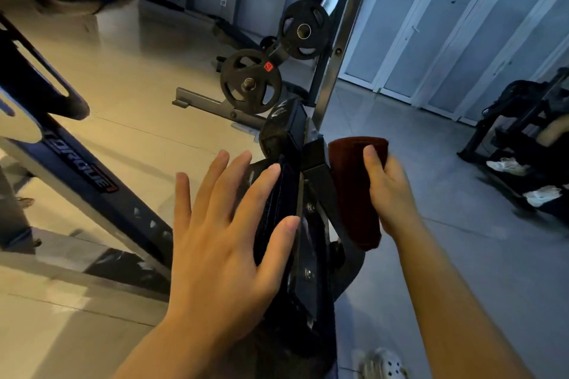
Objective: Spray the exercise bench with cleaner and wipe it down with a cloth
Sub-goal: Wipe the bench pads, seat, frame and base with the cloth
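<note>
Your left hand (221,243) lies flat with the fingers straight and spread, the fingertips resting on the dark padded edge of the bench (277,209), steadying it. Your right hand (391,191) grips a folded dark red cloth (354,194), thumb on the near face and the other fingers hidden behind it, and holds the cloth against the far side of the bench's black metal bracket (314,169).

You see the bench almost edge-on here, running up the middle of the view between your two hands, with bolts showing on its underside plate. No spray bottle shows anywhere, so the step in hand looks like the wiping, not the spraying; whether the pad is wet cannot be told in this light.

The next move probably calls for drawing the cloth along the bracket and round onto the padding while the left hand keeps the bench from swinging. Keep the cloth folded so it does not snag on the bolts.

Beyond the bench, two black weight plates (251,81) hang on a grey rack (215,104). A blue and silver machine frame (77,169) slants across the left, and white shoes (508,165) sit near dark equipment on the right, on the tiled floor (431,163).
</note>
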### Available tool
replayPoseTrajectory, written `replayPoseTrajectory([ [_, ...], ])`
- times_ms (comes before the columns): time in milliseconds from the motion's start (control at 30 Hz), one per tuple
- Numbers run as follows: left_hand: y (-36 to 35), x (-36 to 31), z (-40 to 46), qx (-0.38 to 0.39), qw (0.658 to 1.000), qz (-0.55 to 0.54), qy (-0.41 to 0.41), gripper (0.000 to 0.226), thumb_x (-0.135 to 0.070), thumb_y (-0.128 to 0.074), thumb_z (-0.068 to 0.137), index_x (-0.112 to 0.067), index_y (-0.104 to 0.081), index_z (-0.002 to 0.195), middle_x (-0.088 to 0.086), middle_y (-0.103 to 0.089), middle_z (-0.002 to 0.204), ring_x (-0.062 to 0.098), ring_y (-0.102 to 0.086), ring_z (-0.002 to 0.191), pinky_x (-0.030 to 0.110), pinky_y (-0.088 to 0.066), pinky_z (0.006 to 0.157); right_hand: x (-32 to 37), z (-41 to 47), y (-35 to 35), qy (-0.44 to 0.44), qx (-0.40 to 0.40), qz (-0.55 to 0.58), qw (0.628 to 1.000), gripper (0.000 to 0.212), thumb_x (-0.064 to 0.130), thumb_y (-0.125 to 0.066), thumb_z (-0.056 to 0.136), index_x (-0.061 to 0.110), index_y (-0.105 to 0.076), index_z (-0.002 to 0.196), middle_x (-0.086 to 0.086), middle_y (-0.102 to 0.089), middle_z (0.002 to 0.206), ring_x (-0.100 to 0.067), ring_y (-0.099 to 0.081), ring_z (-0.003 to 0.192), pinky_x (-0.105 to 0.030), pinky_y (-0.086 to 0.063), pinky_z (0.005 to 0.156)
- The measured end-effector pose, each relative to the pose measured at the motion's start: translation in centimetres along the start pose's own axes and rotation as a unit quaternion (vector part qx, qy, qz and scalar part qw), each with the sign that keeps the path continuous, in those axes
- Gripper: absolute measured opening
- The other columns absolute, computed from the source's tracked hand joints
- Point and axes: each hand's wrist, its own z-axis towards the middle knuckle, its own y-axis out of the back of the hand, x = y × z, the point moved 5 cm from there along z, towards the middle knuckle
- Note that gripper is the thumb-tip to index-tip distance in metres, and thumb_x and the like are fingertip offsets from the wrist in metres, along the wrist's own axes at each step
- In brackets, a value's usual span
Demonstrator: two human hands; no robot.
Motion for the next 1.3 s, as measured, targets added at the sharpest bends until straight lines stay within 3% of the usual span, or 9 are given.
replayPoseTrajectory([
  [167,0.4,-2.1,-0.7,-0.056,0.992,0.112,0.018,0.052,-0.049,-0.034,0.095,-0.021,-0.056,0.133,0.006,-0.047,0.145,0.025,-0.029,0.143,0.053,-0.005,0.119,-1.1,1.7,2.0,-0.052,-0.015,0.128,0.990,0.023,0.042,-0.039,0.103,0.027,-0.057,0.104,0.004,-0.066,0.109,-0.014,-0.062,0.105,-0.039,-0.048,0.099],
  [333,-2.9,-5.4,-5.4,-0.027,0.968,0.251,0.011,0.053,-0.046,-0.038,0.092,-0.016,-0.060,0.130,0.013,-0.049,0.144,0.031,-0.032,0.141,0.061,-0.012,0.115,-1.6,2.0,4.0,-0.044,-0.022,0.178,0.983,0.022,0.045,-0.039,0.103,0.031,-0.055,0.095,0.007,-0.063,0.096,-0.012,-0.062,0.093,-0.033,-0.050,0.081],
  [433,-5.2,-6.6,-7.8,0.004,0.947,0.320,0.008,0.059,-0.048,-0.036,0.093,-0.014,-0.055,0.136,0.015,-0.041,0.149,0.030,-0.025,0.144,0.061,-0.009,0.116,-1.3,2.0,2.5,0.009,0.057,0.098,0.993,0.036,0.047,-0.035,0.103,0.024,-0.056,0.121,0.004,-0.059,0.110,-0.017,-0.056,0.109,-0.035,-0.044,0.095],
  [533,-6.6,-6.5,-8.6,0.038,0.925,0.375,0.052,0.066,-0.053,-0.026,0.095,-0.013,-0.041,0.146,0.012,-0.029,0.156,0.027,-0.020,0.147,0.061,-0.010,0.116,-2.4,0.1,-2.0,0.138,0.194,-0.078,0.968,0.050,0.047,-0.033,0.103,0.021,-0.039,0.145,0.000,-0.049,0.137,-0.018,-0.042,0.130,-0.033,-0.034,0.105],
  [600,-7.0,-6.2,-9.1,0.036,0.910,0.404,0.083,0.071,-0.057,-0.022,0.096,-0.012,-0.032,0.150,0.009,-0.022,0.159,0.025,-0.018,0.148,0.060,-0.009,0.117,-3.9,-1.5,-3.7,0.231,0.200,-0.185,0.934,0.065,0.050,-0.034,0.102,0.024,-0.010,0.156,0.000,-0.015,0.162,-0.016,-0.012,0.148,-0.037,-0.012,0.120],
  [667,-7.0,-6.5,-9.2,0.014,0.900,0.424,0.105,0.075,-0.060,-0.021,0.095,-0.012,-0.026,0.151,0.007,-0.019,0.160,0.023,-0.017,0.148,0.057,-0.005,0.118,-5.7,-1.2,-3.4,0.214,0.173,-0.205,0.939,0.072,0.052,-0.033,0.101,0.022,0.003,0.156,0.000,0.002,0.164,-0.017,-0.001,0.150,-0.038,-0.002,0.121],
  [867,-7.8,-7.1,-9.1,0.021,0.857,0.482,0.180,0.086,-0.073,-0.014,0.091,-0.014,-0.016,0.154,0.004,-0.011,0.162,0.018,-0.010,0.148,0.055,-0.001,0.117,-10.9,0.0,-0.7,0.210,0.231,-0.265,0.912,0.082,0.060,-0.031,0.096,0.020,0.008,0.155,-0.003,0.007,0.164,-0.023,0.001,0.151,-0.047,-0.006,0.121],
  [1000,-8.2,-7.7,-8.7,0.023,0.831,0.495,0.253,0.102,-0.087,0.006,0.072,-0.021,0.018,0.149,-0.005,0.027,0.156,0.013,0.023,0.145,0.047,0.020,0.114,-13.3,-0.3,0.9,0.229,0.256,-0.322,0.882,0.082,0.059,-0.029,0.098,0.018,0.015,0.154,-0.005,0.016,0.163,-0.028,0.006,0.150,-0.055,-0.005,0.118],
  [1300,-8.3,-7.1,-8.7,0.041,0.822,0.496,0.277,0.110,-0.097,0.013,0.054,-0.029,0.038,0.137,-0.012,0.047,0.144,0.005,0.044,0.133,0.050,0.024,0.112,-4.5,1.8,-3.3,0.292,0.249,-0.294,0.875,0.084,0.055,-0.031,0.101,0.002,0.009,0.153,-0.012,0.018,0.161,-0.027,0.012,0.150,-0.054,0.001,0.119],
])
